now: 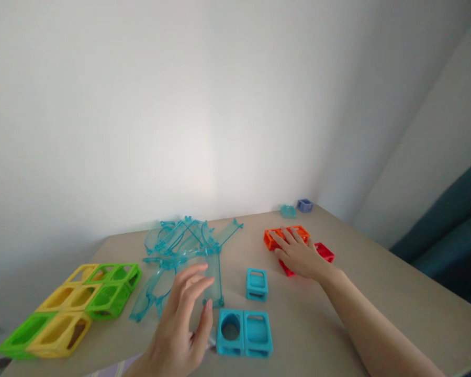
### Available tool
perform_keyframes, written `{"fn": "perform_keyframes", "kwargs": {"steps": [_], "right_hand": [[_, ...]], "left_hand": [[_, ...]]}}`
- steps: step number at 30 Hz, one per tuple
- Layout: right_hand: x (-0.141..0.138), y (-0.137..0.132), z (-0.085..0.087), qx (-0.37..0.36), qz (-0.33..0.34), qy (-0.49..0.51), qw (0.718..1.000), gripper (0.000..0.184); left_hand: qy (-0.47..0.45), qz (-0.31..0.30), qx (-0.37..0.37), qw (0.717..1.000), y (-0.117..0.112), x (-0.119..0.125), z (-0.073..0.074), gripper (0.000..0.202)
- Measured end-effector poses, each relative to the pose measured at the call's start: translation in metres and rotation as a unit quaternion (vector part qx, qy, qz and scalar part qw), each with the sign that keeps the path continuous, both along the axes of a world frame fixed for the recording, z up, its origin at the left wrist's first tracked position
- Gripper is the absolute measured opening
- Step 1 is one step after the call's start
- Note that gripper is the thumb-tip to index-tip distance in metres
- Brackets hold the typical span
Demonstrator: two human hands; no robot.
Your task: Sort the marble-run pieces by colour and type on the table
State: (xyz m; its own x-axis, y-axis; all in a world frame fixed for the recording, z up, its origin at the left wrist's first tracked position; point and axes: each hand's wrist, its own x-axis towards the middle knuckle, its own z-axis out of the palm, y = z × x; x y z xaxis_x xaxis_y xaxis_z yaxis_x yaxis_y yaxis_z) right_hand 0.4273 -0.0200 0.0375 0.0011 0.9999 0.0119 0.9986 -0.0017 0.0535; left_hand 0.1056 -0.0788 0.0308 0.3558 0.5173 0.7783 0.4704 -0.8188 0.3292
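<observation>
Two hands: left hand [182, 324], grip apart, near clear blue panel [215, 272]; right hand [300, 256], grip apart, flat on orange block [271, 238].

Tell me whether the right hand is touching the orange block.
Touching. The head view shows the right hand with its fingers resting flat on the orange block.

We see the tabletop [377, 293] carrying green-and-yellow frames [74, 309], clear blue track pieces [180, 243], turquoise blocks [244, 332], an orange block [270, 238], a red block [325, 252], and perhaps two small pieces [304, 205].
</observation>
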Motion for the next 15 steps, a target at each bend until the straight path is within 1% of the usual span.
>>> {"fn": "perform_keyframes", "kwargs": {"steps": [5,7,9,12,15], "right_hand": [[0.027,-0.001,-0.002,-0.075,-0.017,0.035,0.996,0.056],[0.036,-0.001,-0.003,-0.090,-0.032,0.039,0.995,0.058],[0.041,-0.001,-0.002,-0.086,-0.049,0.036,0.994,0.061],[0.042,-0.001,0.000,-0.065,-0.063,0.030,0.995,0.063],[0.037,-0.002,0.003,-0.038,-0.065,0.027,0.997,0.055]], "left_hand": [[0.007,0.002,-0.001,1.000,0.001,0.001,0.000,0.043],[0.011,0.001,0.002,1.000,0.000,0.001,0.002,0.043],[0.011,0.001,0.004,1.000,0.000,0.002,0.003,0.042],[0.009,0.001,0.002,1.000,-0.001,0.001,0.003,0.042],[0.009,-0.001,-0.005,1.000,-0.001,0.000,0.002,0.042]]}}
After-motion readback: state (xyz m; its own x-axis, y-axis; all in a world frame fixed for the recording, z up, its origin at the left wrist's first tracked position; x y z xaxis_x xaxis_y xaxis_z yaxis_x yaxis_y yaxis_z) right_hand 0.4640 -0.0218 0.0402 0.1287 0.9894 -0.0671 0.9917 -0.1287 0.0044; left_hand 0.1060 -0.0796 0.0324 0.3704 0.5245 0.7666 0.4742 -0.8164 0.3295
